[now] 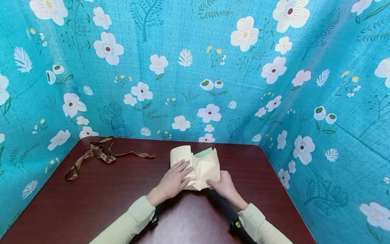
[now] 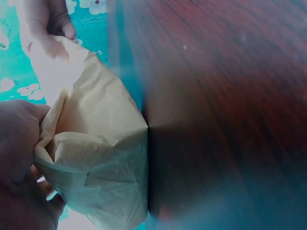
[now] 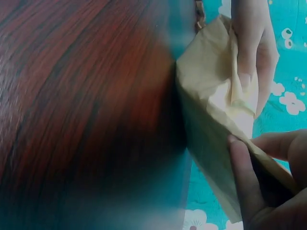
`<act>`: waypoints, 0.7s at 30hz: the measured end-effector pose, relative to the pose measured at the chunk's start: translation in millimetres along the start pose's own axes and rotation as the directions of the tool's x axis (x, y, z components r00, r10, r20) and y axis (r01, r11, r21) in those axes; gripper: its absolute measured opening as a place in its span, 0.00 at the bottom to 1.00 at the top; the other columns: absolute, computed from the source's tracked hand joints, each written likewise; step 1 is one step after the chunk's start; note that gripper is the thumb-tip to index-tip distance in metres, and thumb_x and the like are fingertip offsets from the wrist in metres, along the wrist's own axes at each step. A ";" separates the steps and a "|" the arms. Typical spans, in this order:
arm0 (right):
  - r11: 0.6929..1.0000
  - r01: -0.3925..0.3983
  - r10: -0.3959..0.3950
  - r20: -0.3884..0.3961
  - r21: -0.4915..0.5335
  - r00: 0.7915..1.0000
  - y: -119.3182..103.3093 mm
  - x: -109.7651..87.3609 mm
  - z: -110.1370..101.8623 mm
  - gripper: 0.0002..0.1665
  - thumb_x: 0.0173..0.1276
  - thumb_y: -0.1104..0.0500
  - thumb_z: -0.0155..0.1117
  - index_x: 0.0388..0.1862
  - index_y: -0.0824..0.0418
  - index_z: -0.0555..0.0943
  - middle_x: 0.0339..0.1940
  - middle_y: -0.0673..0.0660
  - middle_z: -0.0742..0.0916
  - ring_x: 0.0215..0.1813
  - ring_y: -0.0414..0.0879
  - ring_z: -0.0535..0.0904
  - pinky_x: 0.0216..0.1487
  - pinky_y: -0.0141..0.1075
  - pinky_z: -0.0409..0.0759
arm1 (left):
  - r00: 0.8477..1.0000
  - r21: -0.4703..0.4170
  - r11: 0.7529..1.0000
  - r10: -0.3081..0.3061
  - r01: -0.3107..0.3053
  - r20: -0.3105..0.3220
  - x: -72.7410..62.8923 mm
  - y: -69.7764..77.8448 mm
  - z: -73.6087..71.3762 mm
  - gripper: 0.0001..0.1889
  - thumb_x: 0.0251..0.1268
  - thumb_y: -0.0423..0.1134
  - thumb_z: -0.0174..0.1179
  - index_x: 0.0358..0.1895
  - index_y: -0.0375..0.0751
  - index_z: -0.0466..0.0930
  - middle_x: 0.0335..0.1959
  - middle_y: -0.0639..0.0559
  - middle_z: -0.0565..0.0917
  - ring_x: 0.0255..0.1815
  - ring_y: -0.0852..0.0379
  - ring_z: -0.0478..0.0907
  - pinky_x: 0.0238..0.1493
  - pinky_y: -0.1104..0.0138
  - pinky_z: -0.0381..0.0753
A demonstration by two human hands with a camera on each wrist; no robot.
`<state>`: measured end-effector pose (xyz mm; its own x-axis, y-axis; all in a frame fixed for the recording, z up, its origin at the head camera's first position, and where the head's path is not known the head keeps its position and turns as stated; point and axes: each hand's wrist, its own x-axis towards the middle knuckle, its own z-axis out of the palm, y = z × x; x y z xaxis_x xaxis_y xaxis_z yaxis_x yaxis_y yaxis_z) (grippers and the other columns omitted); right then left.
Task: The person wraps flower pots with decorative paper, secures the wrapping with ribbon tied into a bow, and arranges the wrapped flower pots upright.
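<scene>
A cream sheet of wrapping paper, pale green on its inner side, stands folded and creased in a bundle on the dark red table. What it may enclose is hidden. My left hand lies across the left part of the paper, fingers stretched over its top; the left hand also shows in the right wrist view. At the right side, my right hand pinches the paper's edge, thumb on the near face. The right wrist view shows the right hand with the paper edge between thumb and fingers.
A tangled brown ribbon lies at the back left of the table, one end trailing toward the paper. Blue flowered cloth hangs behind the table and along both sides.
</scene>
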<state>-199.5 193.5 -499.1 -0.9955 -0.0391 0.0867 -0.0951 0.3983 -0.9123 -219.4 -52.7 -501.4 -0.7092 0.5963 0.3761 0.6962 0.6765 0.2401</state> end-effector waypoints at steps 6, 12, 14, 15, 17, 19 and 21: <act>0.942 -0.091 0.113 -0.049 0.324 0.992 3.8 -5.6 11.8 0.10 0.62 0.70 0.71 0.40 0.76 0.83 0.30 0.59 0.89 0.30 0.42 0.87 0.35 0.36 0.87 | 1.000 0.005 1.000 0.010 -0.010 -0.015 0.4 1.1 1.6 0.22 0.72 0.43 0.61 0.66 0.41 0.79 0.72 0.39 0.73 0.76 0.39 0.64 0.76 0.52 0.62; 0.760 -0.254 0.249 0.093 0.599 0.964 7.7 -18.6 29.7 0.25 0.69 0.64 0.67 0.61 0.72 0.71 0.46 0.53 0.84 0.46 0.42 0.83 0.55 0.39 0.82 | 0.999 0.002 1.000 0.006 -0.006 -0.039 0.5 0.2 2.7 0.22 0.71 0.43 0.63 0.65 0.40 0.79 0.71 0.39 0.74 0.76 0.39 0.66 0.75 0.52 0.63; 0.767 -0.285 0.237 0.158 0.575 0.958 8.6 -20.9 35.4 0.29 0.72 0.60 0.65 0.65 0.70 0.68 0.50 0.53 0.83 0.50 0.41 0.82 0.60 0.42 0.80 | 0.999 0.010 1.000 0.005 -0.004 -0.045 1.0 -0.7 3.4 0.23 0.71 0.43 0.63 0.66 0.40 0.79 0.71 0.39 0.74 0.76 0.40 0.66 0.76 0.53 0.63; 0.774 -0.297 0.236 0.180 0.560 0.955 9.3 -20.8 37.9 0.30 0.73 0.58 0.65 0.66 0.71 0.68 0.52 0.54 0.83 0.51 0.41 0.81 0.62 0.44 0.79 | 0.999 0.010 1.000 0.005 -0.004 -0.048 1.3 -0.8 3.4 0.23 0.71 0.43 0.63 0.66 0.39 0.79 0.72 0.40 0.74 0.76 0.40 0.66 0.76 0.53 0.63; 0.784 -0.314 0.237 0.210 0.535 0.949 10.5 -18.8 41.4 0.33 0.75 0.51 0.64 0.68 0.71 0.68 0.54 0.55 0.84 0.52 0.42 0.82 0.64 0.47 0.78 | 0.999 0.011 1.000 0.004 -0.004 -0.049 1.7 -1.1 3.4 0.24 0.71 0.43 0.64 0.66 0.38 0.78 0.71 0.40 0.74 0.76 0.40 0.66 0.76 0.53 0.63; 0.783 -0.327 0.250 0.213 0.529 0.944 12.3 -14.8 43.5 0.36 0.75 0.46 0.63 0.68 0.70 0.68 0.55 0.56 0.85 0.52 0.43 0.83 0.63 0.49 0.79 | 0.999 0.006 1.000 -0.006 0.006 -0.038 1.6 -0.9 3.3 0.25 0.71 0.43 0.63 0.68 0.37 0.77 0.72 0.41 0.74 0.76 0.41 0.65 0.77 0.54 0.62; 0.774 -0.335 0.273 0.195 0.537 0.942 14.2 -10.8 44.3 0.37 0.75 0.44 0.62 0.68 0.70 0.69 0.53 0.57 0.86 0.50 0.44 0.85 0.59 0.48 0.82 | 0.999 -0.004 1.000 -0.020 0.020 -0.025 1.1 0.2 2.7 0.26 0.72 0.44 0.63 0.69 0.36 0.76 0.73 0.42 0.73 0.77 0.42 0.64 0.77 0.55 0.61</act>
<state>-190.0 159.0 -530.8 -0.9636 -0.1065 -0.2451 0.2606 -0.1705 -0.9503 -220.3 -50.7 -503.4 -0.7197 0.5718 0.3939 0.6827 0.6862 0.2513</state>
